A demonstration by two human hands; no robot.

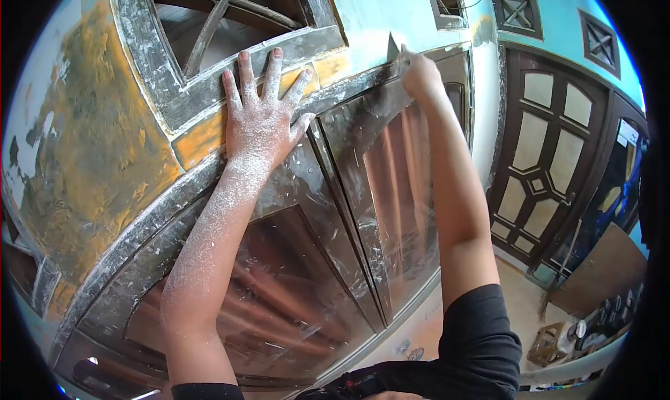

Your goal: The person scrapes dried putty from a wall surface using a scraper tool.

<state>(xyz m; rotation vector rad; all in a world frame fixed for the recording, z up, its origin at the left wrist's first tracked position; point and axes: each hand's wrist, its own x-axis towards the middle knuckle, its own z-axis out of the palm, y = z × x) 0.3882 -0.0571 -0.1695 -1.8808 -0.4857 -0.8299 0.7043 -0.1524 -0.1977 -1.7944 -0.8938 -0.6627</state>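
Note:
Coated in white dust, my left hand (pixel 262 124) lies flat with its fingers spread over the strip between the window frame (pixel 164 79) and the door frame (pixel 202 180). Nothing is in it. Higher up at the right, my right hand (pixel 421 76) is closed around a scraper (pixel 393 49), whose pointed metal blade shows against the pale blue wall (pixel 377 16) just above the door frame. The scraper's handle is hidden in my fingers. Below both hands are dark wooden doors (pixel 335 184) with glass panels, spotted with white flecks.
At the right stands another brown door (pixel 537 149) with pale panes. A brown board (pixel 599 271) leans near it. A basket (pixel 551 343) and a pile of dark items (pixel 607 323) are on the floor. Scraped yellow-brown wall (pixel 91 142) fills the left.

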